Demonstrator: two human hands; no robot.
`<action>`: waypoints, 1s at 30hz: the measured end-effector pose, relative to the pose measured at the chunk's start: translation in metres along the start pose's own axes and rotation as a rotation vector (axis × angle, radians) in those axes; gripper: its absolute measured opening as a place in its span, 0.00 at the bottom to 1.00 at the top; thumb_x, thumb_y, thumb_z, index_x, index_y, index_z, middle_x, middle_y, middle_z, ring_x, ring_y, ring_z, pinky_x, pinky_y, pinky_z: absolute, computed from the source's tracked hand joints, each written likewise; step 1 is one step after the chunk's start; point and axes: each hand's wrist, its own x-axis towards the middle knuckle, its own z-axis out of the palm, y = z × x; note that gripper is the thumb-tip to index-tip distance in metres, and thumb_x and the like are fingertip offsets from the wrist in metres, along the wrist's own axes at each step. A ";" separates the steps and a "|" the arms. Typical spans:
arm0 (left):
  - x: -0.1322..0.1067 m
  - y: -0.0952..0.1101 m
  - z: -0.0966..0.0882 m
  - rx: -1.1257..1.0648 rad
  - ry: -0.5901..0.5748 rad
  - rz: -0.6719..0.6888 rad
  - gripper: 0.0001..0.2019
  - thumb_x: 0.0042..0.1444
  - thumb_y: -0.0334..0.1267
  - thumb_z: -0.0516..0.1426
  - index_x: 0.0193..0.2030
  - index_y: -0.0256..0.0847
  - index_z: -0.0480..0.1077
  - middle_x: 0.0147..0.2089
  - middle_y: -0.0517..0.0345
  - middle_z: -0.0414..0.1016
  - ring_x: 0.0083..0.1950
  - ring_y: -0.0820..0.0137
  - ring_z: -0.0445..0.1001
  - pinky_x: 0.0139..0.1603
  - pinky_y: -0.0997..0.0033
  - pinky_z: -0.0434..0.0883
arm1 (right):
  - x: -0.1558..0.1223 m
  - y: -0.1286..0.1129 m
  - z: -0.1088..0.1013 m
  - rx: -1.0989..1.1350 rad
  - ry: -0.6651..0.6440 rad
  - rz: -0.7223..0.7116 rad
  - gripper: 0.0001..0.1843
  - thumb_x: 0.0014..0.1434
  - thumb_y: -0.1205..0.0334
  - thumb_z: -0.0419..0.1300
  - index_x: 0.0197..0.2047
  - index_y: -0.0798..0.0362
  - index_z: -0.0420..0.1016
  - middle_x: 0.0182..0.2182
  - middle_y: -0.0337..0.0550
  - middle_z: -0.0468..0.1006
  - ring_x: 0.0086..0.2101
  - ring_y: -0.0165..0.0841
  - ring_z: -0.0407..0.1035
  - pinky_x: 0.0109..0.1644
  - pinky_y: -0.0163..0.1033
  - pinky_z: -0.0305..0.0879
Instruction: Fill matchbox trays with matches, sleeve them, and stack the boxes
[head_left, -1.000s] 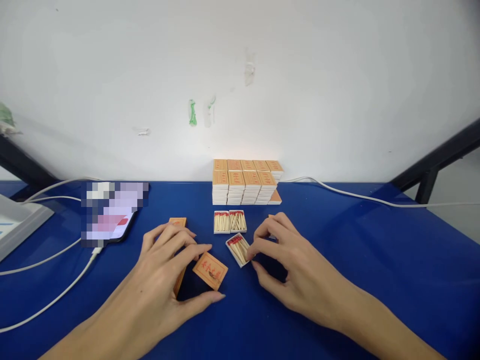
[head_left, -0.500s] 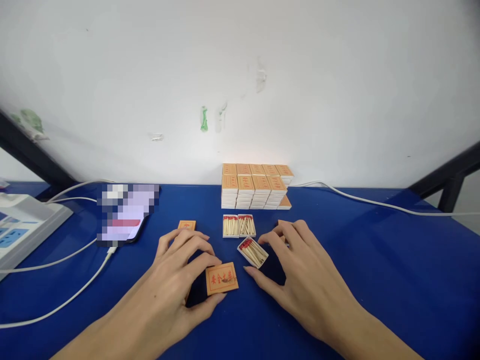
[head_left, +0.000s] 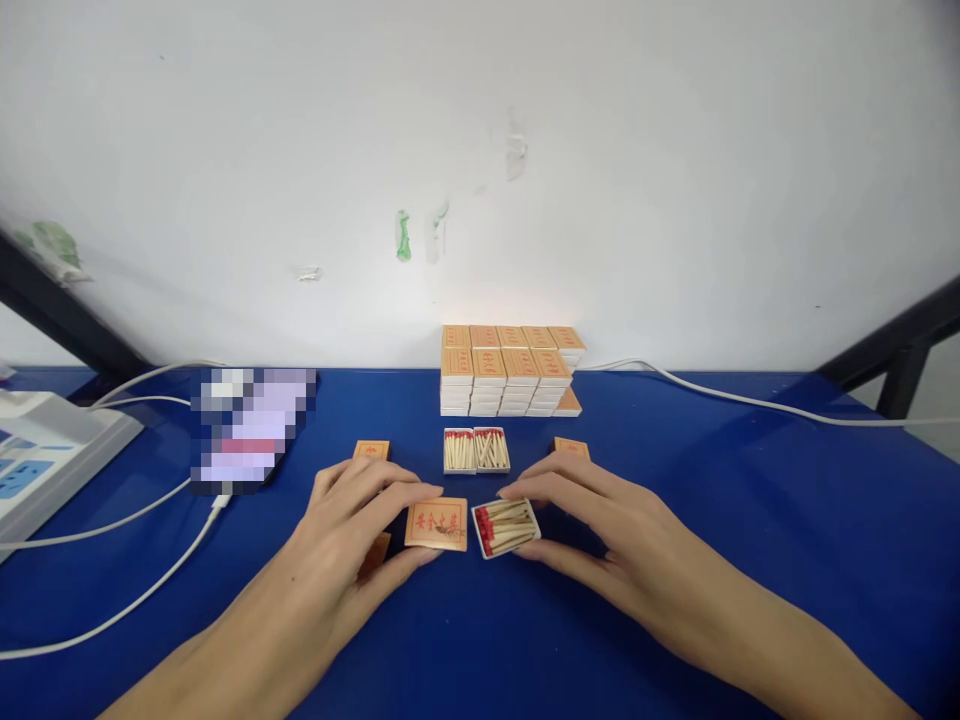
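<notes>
My left hand (head_left: 352, 520) pinches an orange matchbox sleeve (head_left: 436, 524) between thumb and fingers on the blue table (head_left: 750, 520). My right hand (head_left: 592, 520) pinches a white tray full of red-tipped matches (head_left: 505, 527), its open end facing the sleeve a small gap away. Another orange sleeve (head_left: 373, 553) peeks out under my left palm. Two open match trays (head_left: 476, 450) lie side by side just beyond. Single orange matchboxes lie at the left (head_left: 372, 450) and right (head_left: 571, 447) of them.
A stack of several orange matchboxes (head_left: 510, 368) stands at the back against the white wall. A phone (head_left: 251, 428) with a white cable (head_left: 135, 590) lies at the left, a white power strip (head_left: 45, 450) farther left. Another cable (head_left: 750, 403) runs along the back right.
Both hands turned their pieces: the sleeve and the match tray went from slanted to lying level and in line, closer together. The camera view also shifted slightly.
</notes>
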 end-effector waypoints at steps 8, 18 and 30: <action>-0.001 0.002 -0.003 -0.024 -0.038 0.022 0.13 0.80 0.44 0.61 0.67 0.64 0.73 0.65 0.63 0.78 0.65 0.56 0.74 0.63 0.57 0.73 | -0.001 0.000 -0.001 0.019 -0.025 -0.033 0.18 0.81 0.54 0.63 0.70 0.39 0.76 0.62 0.43 0.78 0.58 0.37 0.78 0.64 0.44 0.78; -0.003 0.003 -0.003 -0.067 -0.047 -0.021 0.15 0.78 0.45 0.63 0.68 0.68 0.74 0.66 0.64 0.77 0.64 0.57 0.74 0.63 0.58 0.74 | 0.001 -0.005 0.001 -0.073 0.083 -0.185 0.18 0.80 0.60 0.64 0.69 0.49 0.77 0.57 0.50 0.80 0.53 0.39 0.80 0.57 0.44 0.82; 0.003 0.007 -0.010 -0.180 -0.040 -0.068 0.13 0.78 0.52 0.62 0.65 0.63 0.78 0.63 0.59 0.82 0.69 0.52 0.76 0.67 0.49 0.77 | -0.001 -0.008 -0.002 -0.155 0.148 -0.229 0.20 0.82 0.62 0.59 0.71 0.39 0.80 0.55 0.47 0.79 0.49 0.36 0.78 0.49 0.41 0.81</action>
